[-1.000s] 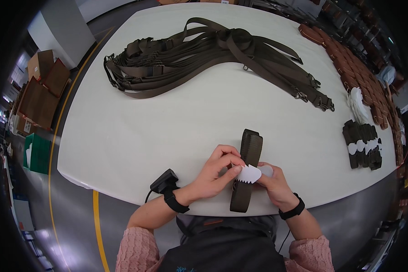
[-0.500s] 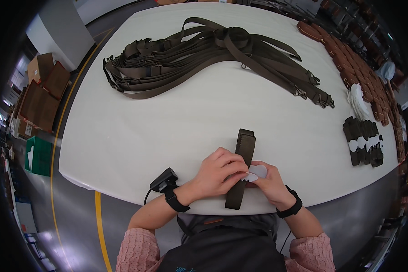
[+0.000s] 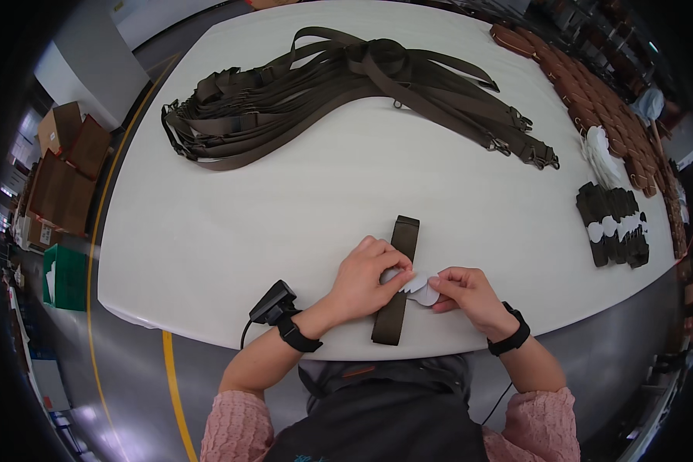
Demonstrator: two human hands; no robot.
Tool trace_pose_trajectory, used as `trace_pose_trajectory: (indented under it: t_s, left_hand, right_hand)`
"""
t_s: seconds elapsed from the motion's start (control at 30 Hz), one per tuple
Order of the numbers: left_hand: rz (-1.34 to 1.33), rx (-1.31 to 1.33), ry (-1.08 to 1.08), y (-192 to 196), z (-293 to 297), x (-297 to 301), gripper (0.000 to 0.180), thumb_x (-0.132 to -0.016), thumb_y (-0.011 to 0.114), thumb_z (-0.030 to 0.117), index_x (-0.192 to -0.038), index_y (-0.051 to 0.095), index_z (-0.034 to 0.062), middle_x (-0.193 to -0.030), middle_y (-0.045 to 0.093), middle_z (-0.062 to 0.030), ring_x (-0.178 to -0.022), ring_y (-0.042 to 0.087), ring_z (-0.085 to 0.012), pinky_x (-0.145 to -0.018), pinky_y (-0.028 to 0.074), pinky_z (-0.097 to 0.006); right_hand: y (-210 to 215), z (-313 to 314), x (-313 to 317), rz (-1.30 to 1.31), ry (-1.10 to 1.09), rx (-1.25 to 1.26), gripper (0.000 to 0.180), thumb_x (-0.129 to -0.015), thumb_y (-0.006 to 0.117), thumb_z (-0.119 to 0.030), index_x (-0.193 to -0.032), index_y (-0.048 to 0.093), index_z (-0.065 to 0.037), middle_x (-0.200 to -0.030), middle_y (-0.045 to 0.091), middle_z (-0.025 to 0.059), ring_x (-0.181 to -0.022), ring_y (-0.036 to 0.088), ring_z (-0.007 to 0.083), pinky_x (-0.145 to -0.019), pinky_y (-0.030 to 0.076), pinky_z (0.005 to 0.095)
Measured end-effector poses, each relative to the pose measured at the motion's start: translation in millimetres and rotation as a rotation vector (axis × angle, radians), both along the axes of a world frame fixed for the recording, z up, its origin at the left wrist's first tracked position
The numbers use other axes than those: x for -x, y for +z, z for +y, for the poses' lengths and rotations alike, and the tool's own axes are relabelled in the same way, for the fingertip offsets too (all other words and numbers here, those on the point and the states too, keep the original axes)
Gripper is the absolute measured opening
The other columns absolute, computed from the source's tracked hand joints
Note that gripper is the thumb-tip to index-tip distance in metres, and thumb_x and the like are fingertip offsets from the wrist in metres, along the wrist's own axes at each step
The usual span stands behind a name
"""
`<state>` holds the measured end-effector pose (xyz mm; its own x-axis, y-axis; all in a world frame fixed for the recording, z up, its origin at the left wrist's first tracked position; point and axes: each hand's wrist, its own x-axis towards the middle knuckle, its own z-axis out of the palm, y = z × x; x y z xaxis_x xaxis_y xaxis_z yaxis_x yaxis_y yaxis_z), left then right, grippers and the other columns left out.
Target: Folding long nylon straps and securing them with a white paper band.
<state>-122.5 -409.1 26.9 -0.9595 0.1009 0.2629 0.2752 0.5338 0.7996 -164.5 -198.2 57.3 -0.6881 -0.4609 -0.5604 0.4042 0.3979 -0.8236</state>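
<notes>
Both hands, left hand and right hand, have closed together, pinching the white tag onto the brown strap near the desk edge.

The strap under the hands is woven cloth webbing, dark olive and matt. The white piece looks like thin paper. The table has a smooth, matt white surface. The bundled straps carry small metal hooks.

My left hand covers the middle of the brown strap and part of the white paper piece (its shape stays unclear). I can't make out the small metal fittings on the strap pile.
</notes>
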Motion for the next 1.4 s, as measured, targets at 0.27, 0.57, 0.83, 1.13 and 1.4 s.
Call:
trace_pose_trajectory:
  t_s: [0.27,0.57,0.83,1.13,1.4]
  left_hand:
    - [0.009,0.018,0.022,-3,4,1,0.011,-0.079,0.071,0.019,-0.082,0.067,0.009,-0.083,0.057,-0.0025,-0.084,0.051,-0.021,-0.071,0.044,-0.031]
    - [0.05,0.042,0.028,-3,8,1,0.011,-0.077,0.072,0.017,-0.082,0.067,0.0092,-0.083,0.057,-0.0022,-0.084,0.051,-0.0213,-0.07,0.044,-0.031]
    - [0.084,0.003,0.035,-6,10,1,0.01,-0.078,0.072,0.016,-0.085,0.068,0.0102,-0.085,0.056,-0.0015,-0.085,0.05,-0.0206,-0.072,0.044,-0.031]
    - [0.072,-0.019,0.064,-4,11,-5,0.015,-0.081,0.069,0.017,-0.075,0.059,0.0071,-0.078,0.052,-0.0035,-0.08,0.049,-0.0217,-0.067,0.042,-0.033]
    - [0.286,0.132,0.009,-6,14,-7,0.012,-0.082,0.065,0.013,-0.076,0.057,0.0064,-0.076,0.05,-0.006,-0.079,0.047,-0.0272,-0.065,0.04,-0.036]
  right_hand:
    - [-13,-6,-11,-0.144,-0.262,0.277,0.023,-0.092,0.061,-0.024,-0.087,0.059,-0.002,-0.082,0.062,0.0035,-0.073,0.059,0.0083,-0.068,0.054,0.0238]
    - [-12,-4,-10,-0.11,-0.235,0.269,0.024,-0.093,0.06,-0.025,-0.086,0.058,-0.002,-0.084,0.063,0.0055,-0.076,0.062,0.0113,-0.07,0.054,0.0252]
    - [0,-10,-7,-0.114,-0.09,0.196,0.031,-0.096,0.053,-0.031,-0.098,0.054,-0.001,-0.091,0.062,0.0077,-0.082,0.065,0.0155,-0.071,0.054,0.0258]
    - [-14,-15,-13,-0.069,0.105,0.196,0.03,-0.1,0.045,-0.03,-0.091,0.056,-0.004,-0.085,0.063,0.0054,-0.072,0.061,0.0114,-0.067,0.05,0.025]
    - [-4,-7,-27,-0.088,-0.172,0.348,0.03,-0.096,0.051,-0.027,-0.082,0.059,-0.002,-0.074,0.064,0.0059,-0.067,0.058,0.0094,-0.067,0.046,0.0236]
